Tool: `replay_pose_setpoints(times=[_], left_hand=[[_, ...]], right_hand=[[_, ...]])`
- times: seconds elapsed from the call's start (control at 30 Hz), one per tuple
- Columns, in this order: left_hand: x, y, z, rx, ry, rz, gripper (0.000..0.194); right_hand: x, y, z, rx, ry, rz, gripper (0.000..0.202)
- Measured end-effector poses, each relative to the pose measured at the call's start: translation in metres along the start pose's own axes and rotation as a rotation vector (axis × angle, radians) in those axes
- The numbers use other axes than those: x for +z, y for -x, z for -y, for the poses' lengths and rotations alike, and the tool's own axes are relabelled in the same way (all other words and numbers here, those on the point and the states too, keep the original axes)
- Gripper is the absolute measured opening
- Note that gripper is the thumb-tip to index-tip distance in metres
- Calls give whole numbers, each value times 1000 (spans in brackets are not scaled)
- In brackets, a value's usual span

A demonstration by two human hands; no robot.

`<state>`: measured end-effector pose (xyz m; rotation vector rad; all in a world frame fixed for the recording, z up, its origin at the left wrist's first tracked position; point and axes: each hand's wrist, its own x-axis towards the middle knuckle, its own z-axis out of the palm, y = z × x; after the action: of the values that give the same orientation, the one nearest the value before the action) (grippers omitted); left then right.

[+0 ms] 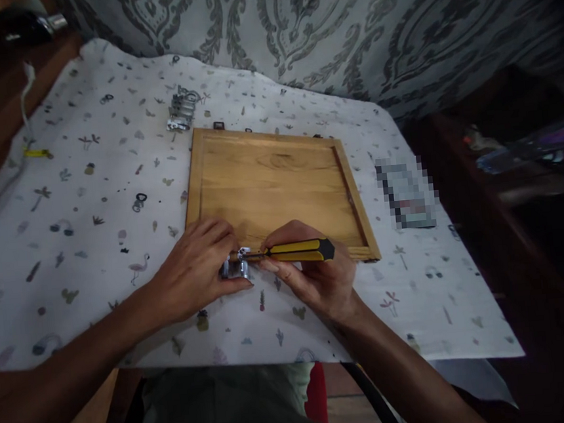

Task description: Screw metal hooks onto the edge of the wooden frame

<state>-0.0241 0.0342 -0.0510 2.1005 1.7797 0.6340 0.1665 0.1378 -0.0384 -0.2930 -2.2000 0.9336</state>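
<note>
A framed wooden panel (269, 179) lies flat on the patterned tablecloth. At its near edge, left of the middle, sits a small shiny metal piece (237, 268). My left hand (200, 265) is closed around that piece, its fingers over the frame and its thumb in front. My right hand (317, 274) grips a yellow and black screwdriver (300, 251), held nearly level, its shaft pointing left to the metal piece. The exact contact of the tip is too small to tell.
Several metal pieces (182, 108) lie behind the panel's left corner. A blurred-out flat object (406, 191) is to the right on the tablecloth (90, 222). A yellow item (37, 153) and a white cord are at left.
</note>
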Motion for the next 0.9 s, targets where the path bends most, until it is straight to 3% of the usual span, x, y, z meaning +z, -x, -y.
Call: replay_pose_setpoints(times=[0.17,0.4,0.6,0.9], left_hand=[[2,1,2,26,-13,-29,36],[3,1,3,32,8,-58,35],[4,2,3,57,-23,-60,37],[4,3,4,97,-11,-94,40]], right_hand=[[-2,-2,-1,48,-98,-9,9],[-17,-5,6,249,-316,55,25],[-23,-5,9,200,-384,158,28],[-22,3,6,198,-342,-87,14]])
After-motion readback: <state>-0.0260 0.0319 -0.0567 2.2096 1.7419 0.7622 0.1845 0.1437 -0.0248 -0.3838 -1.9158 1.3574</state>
